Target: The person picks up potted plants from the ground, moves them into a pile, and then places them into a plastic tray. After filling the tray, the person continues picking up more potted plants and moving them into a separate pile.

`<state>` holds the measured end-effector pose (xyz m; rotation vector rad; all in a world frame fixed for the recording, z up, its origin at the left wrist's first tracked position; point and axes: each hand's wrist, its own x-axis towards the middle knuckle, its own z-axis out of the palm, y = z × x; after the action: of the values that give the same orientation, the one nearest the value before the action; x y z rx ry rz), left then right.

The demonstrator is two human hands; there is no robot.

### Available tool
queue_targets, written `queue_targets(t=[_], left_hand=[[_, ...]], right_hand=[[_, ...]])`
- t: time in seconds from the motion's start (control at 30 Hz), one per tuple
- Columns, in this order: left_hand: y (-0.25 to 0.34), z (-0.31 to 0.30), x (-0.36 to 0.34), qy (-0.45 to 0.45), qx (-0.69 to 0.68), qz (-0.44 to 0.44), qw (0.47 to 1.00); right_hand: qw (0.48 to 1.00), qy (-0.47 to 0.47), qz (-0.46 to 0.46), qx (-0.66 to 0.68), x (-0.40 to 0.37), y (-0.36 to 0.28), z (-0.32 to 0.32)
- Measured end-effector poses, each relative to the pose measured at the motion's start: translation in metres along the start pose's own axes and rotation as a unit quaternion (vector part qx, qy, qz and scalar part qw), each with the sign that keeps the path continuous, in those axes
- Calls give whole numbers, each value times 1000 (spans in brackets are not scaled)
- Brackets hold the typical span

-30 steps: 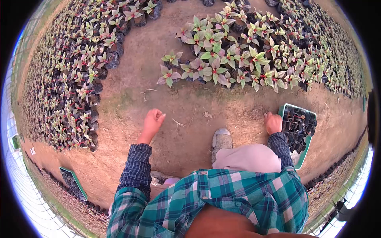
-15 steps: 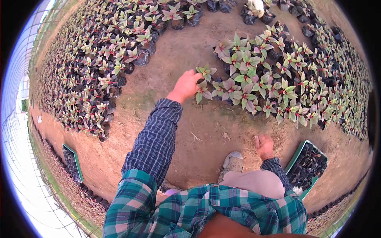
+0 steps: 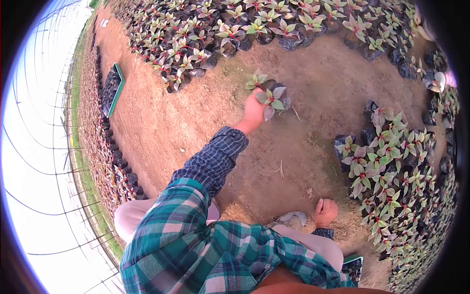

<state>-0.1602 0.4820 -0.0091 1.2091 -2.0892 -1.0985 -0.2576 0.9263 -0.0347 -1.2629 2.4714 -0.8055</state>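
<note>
My left hand [image 3: 253, 110] is closed on potted seedlings [image 3: 272, 99] in black bags, held over the bare soil. Green and purplish leaves spread around its fingers, and a dark bag shows at their right. Lower right, my right hand [image 3: 325, 212] has its fingers curled near the ground beside my shoe [image 3: 293, 219]; nothing can be seen in it.
Rows of bagged seedlings [image 3: 196, 36] run across the top, and another block [image 3: 391, 166] stands at the right. A green-edged tray [image 3: 116, 90] lies at the left, another tray [image 3: 353, 267] at the lower right. At the far right a pale object [image 3: 439, 82] shows.
The view has turned left. My left hand has moved away from the right-hand block of plants with seedlings in it. My right hand stays low near the ground.
</note>
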Motion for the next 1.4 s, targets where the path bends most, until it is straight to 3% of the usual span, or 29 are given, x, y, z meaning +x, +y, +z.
queue_targets(t=[0.03,0.1,0.17,0.2,0.27,0.33,0.43,0.47,0.5,0.53,0.57,0.6,0.63,0.67,0.73,0.8,0.83,0.9,1.0,1.1,1.2,1.27,1.33,1.4], left_hand=[[-19,-27,2,62,-4,-5,998],[-47,-86,7,158,-37,-175,971],[-106,-136,15,260,-144,-177,938],[-99,-162,14,270,-120,-254,921],[-167,-205,20,334,-78,-282,896],[-159,-226,18,339,-211,-301,866],[-198,-252,19,229,-246,-368,867],[-203,-247,24,249,-300,-374,842],[-191,-231,23,254,-198,-378,868],[-136,-195,15,294,-143,-358,875],[-162,-193,20,277,-173,-308,894],[-81,-144,8,293,137,-303,896],[-90,-113,2,297,173,-177,922],[-62,-75,-4,213,164,-65,961],[-25,-6,-4,-112,-28,-14,993],[62,58,-15,-271,16,227,935],[83,87,-11,-302,32,333,893],[122,134,-11,-353,-39,320,878],[156,182,-1,-397,-36,369,840],[167,209,-3,-507,58,445,736],[170,212,-3,-595,121,413,679],[170,219,-4,-610,67,425,665],[175,221,-11,-631,138,329,689],[174,228,-12,-614,161,371,678]], right_hand=[[1000,-14,1,-4,1,0,-2],[1000,-25,3,-6,3,0,-1],[1000,-31,0,-2,6,0,0],[999,-37,0,1,4,1,-3],[999,-47,-6,-2,8,-3,-7],[998,-54,-15,9,12,-5,-8],[997,-71,19,-10,9,-2,-13],[998,-60,18,-4,15,-9,-21],[998,-52,24,-8,14,-7,-21],[999,-45,18,-4,11,-4,-18],[998,-35,41,-13,9,-3,-17],[999,-26,35,-13,7,-3,-15],[999,-18,25,-11,7,-4,-13],[999,-12,32,-10,8,-4,-11],[1000,6,16,-24,7,-4,-10],[999,16,11,-25,6,-4,-9],[999,27,4,-30,6,-4,-9],[999,37,2,-28,6,-4,-8],[998,49,-3,-25,4,-2,-8],[998,59,-3,-18,4,0,-7],[998,60,2,-12,1,1,-7],[998,58,3,-12,1,2,-7],[998,55,9,-6,1,1,-7],[998,55,9,-5,2,1,-8]])
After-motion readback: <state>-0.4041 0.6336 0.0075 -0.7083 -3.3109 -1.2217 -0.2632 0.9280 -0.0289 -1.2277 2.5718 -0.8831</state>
